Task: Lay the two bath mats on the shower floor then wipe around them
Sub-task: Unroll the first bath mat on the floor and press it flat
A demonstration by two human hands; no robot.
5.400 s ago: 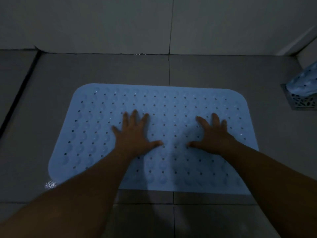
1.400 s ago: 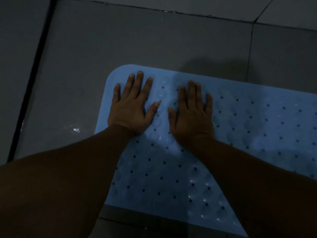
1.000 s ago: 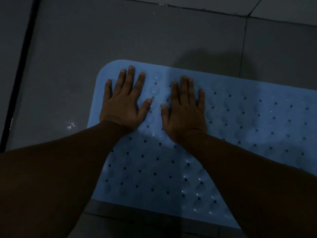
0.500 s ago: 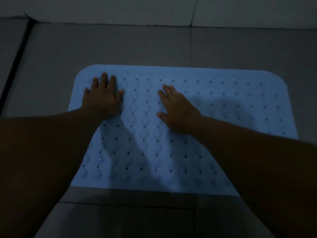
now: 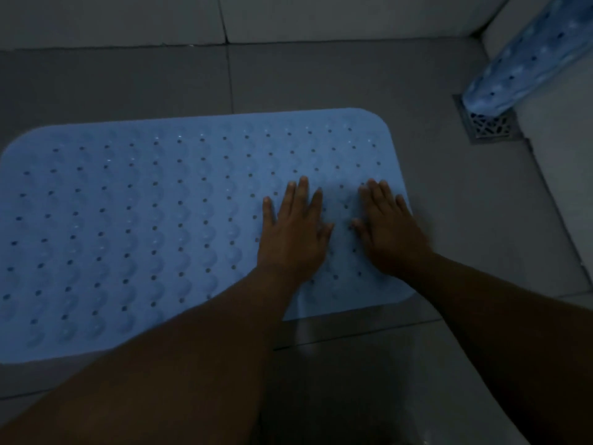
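A light blue bath mat (image 5: pixel 144 220) with rows of small holes and bumps lies flat on the grey tiled shower floor (image 5: pixel 321 75). My left hand (image 5: pixel 293 232) presses palm down on the mat's right part, fingers straight and spread. My right hand (image 5: pixel 390 229) presses flat beside it, close to the mat's right edge. A second blue mat (image 5: pixel 526 62) leans rolled or folded against the right wall, its lower end standing on the floor drain.
A square metal drain grate (image 5: pixel 487 125) sits in the floor at the right, partly under the second mat. Light tiled walls (image 5: pixel 353 17) close the back and right side. Bare grey tiles surround the mat, dim in low light.
Both hands have moved from the mat's left corner across to its right end, still pressing flat. The view has swung right, bringing the drain and second mat into sight.
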